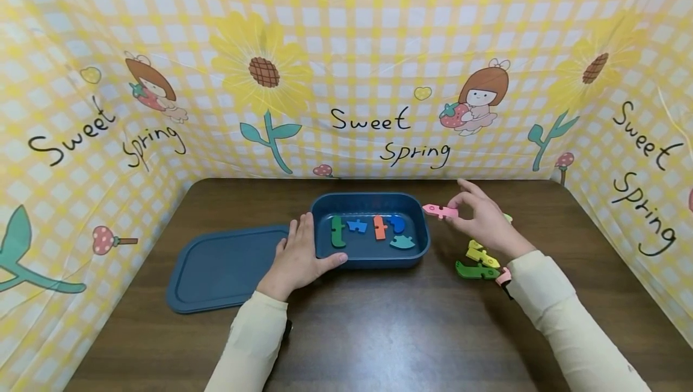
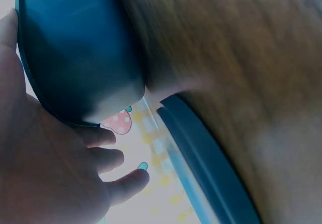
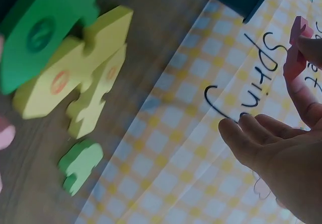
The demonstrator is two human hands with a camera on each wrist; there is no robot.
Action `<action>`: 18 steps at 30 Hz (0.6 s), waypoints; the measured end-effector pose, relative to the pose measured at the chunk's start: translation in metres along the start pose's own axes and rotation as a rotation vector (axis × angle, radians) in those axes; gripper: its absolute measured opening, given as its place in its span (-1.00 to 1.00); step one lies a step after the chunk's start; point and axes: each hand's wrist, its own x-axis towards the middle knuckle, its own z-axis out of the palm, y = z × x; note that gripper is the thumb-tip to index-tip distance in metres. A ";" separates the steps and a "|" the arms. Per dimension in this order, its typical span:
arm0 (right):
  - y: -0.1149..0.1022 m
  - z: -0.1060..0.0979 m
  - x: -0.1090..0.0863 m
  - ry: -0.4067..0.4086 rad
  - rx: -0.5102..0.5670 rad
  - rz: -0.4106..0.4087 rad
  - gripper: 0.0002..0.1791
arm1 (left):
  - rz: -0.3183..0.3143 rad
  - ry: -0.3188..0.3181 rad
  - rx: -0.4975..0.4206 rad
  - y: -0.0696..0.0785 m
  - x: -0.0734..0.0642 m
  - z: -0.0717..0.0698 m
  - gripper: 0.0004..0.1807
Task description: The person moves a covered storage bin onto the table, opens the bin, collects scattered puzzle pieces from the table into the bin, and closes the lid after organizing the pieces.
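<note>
My right hand [image 1: 483, 217] pinches a pink notched puzzle piece [image 1: 440, 211] between thumb and forefinger, just past the right rim of a dark blue box [image 1: 373, 258]. The right wrist view shows the same pink piece [image 3: 297, 48], with the other fingers held away from it. At the box's left end, my left hand [image 1: 300, 258] rests with fingers fairly straight along the wall and the thumb over the front rim. Inside the box lie a green piece [image 1: 338, 232], a light blue piece [image 1: 357, 226], an orange piece [image 1: 379, 228], a dark blue piece [image 1: 397, 224] and a teal piece [image 1: 402, 241].
A flat blue lid [image 1: 227, 269] lies left of the box, partly behind my left hand. Below my right hand are a large green piece [image 1: 476, 270], yellow pieces [image 3: 53, 80], a small light green piece [image 3: 80, 164] and a pink piece [image 1: 504, 276]. Patterned cloth [image 1: 346, 67] surrounds the table.
</note>
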 end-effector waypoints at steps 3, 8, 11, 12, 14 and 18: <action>-0.005 0.004 0.005 -0.013 0.016 0.004 -0.85 | 0.005 0.002 -0.001 0.000 0.000 0.000 0.38; -0.018 0.011 0.012 -0.032 0.026 -0.006 -0.86 | 0.008 0.007 -0.004 -0.002 0.000 0.001 0.40; -0.025 0.016 0.016 -0.039 0.021 -0.014 -0.86 | 0.007 0.007 -0.005 -0.003 0.000 0.001 0.40; -0.027 0.017 0.017 -0.043 0.019 -0.019 -0.86 | 0.007 0.007 -0.004 -0.003 0.000 0.001 0.39; -0.031 0.020 0.019 -0.050 0.012 -0.019 -0.86 | 0.005 0.006 -0.003 -0.003 0.000 0.001 0.39; -0.040 0.026 0.023 -0.069 0.011 -0.013 -0.86 | 0.003 0.012 0.005 -0.002 0.000 0.001 0.37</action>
